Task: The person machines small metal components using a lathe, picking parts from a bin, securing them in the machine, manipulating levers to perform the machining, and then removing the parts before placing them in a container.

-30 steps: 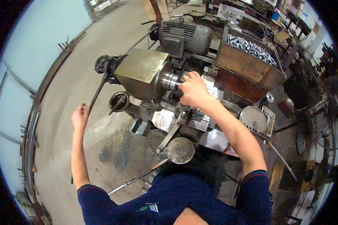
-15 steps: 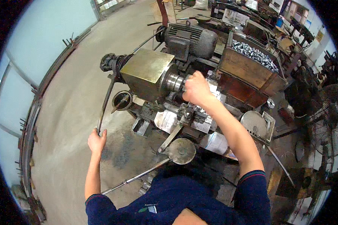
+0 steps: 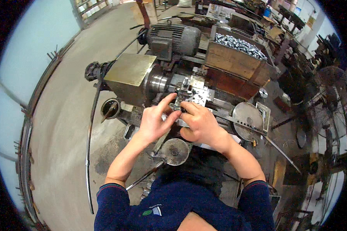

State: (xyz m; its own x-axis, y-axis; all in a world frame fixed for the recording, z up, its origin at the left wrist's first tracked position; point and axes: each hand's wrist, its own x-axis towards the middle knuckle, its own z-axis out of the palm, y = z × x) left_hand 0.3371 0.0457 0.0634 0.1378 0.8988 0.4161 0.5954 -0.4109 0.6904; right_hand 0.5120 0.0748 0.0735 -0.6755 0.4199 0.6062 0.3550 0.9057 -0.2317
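My hands meet over the carriage (image 3: pixel 198 94) of a lathe-like machine, just in front of its shiny round chuck (image 3: pixel 157 83). My left hand (image 3: pixel 155 121) is open, its index finger stretched toward the carriage and its thumb close to my right fingertips. Closed with bent fingers, my right hand (image 3: pixel 201 124) pinches at a small dark spot; what it holds, if anything, is hidden. Dark chips lie on the carriage around my fingers. A long metal lever (image 3: pixel 89 142) hangs down from the machine's left end, apart from both hands.
Behind the chuck sit a brass-coloured cover (image 3: pixel 131 69) and an electric motor (image 3: pixel 173 40). A wooden box (image 3: pixel 229 59) of small shiny metal parts stands at the back right. Round plates, one a handwheel-like disc (image 3: pixel 175 151), flank my arms. A round pot (image 3: pixel 110 108) is at left.
My left hand has let go of the long lever and come over to the carriage. The lever has swung down. My right hand has drawn back from the chuck toward me. The view has shifted.
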